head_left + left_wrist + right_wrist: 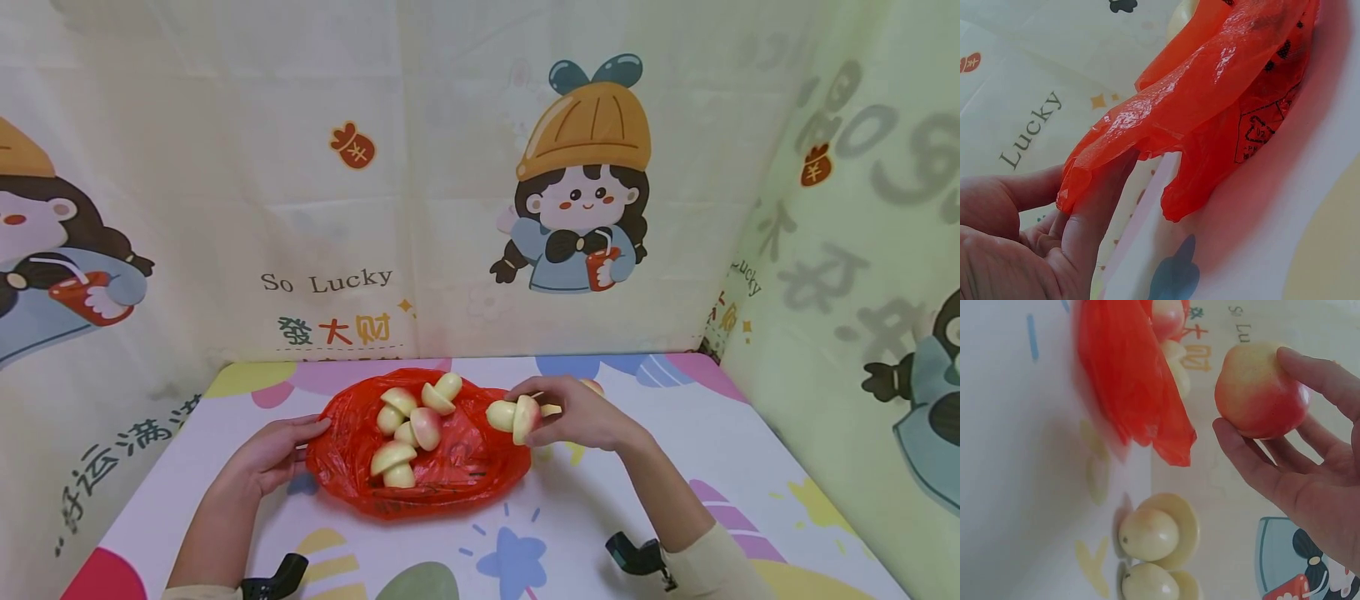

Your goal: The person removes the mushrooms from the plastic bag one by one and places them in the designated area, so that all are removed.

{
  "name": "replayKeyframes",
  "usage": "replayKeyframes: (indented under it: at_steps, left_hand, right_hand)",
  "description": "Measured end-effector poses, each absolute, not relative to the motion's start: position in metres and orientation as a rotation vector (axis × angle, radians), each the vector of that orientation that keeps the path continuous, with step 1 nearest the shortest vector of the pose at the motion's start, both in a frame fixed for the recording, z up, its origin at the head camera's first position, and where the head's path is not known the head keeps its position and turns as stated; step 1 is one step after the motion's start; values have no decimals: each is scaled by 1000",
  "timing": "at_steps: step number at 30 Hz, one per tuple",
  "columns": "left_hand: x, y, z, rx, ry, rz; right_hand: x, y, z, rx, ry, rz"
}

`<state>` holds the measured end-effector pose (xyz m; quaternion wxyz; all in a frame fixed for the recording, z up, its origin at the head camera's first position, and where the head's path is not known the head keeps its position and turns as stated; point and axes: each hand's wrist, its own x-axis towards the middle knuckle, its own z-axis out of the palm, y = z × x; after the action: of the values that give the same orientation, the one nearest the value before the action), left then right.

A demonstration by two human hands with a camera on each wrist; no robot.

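A red plastic bag point(472, 467) lies spread open on the table with several toy mushrooms point(399, 462) inside, pale yellow with pink-tinged caps. At the bag's left side, my left hand point(273, 454) pinches its edge between thumb and fingers; the left wrist view shows the thin film point(1147, 119) there. My right hand point(577, 412) holds another mushroom point(521, 419) at the bag's right edge, fingers around its cap. In the right wrist view this cap point(1260, 394) is yellow and red, and its stem is hidden.
Two more mushrooms point(1149, 534) rest on the table beyond the bag's right side, mostly behind my right hand in the head view. The table point(600, 533) has a colourful printed cover. Printed cloth walls point(450, 208) stand at the back and both sides.
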<state>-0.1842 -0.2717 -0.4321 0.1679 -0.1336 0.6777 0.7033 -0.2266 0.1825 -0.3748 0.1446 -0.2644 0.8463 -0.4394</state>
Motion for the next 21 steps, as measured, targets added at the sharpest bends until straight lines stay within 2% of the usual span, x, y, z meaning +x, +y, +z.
replayKeyframes:
  at_steps: [21]
  left_hand:
    - [-184, -271, -430, -437, 1933, 1986]
  right_hand:
    - [-229, 218, -380, -710, 2412, -1330]
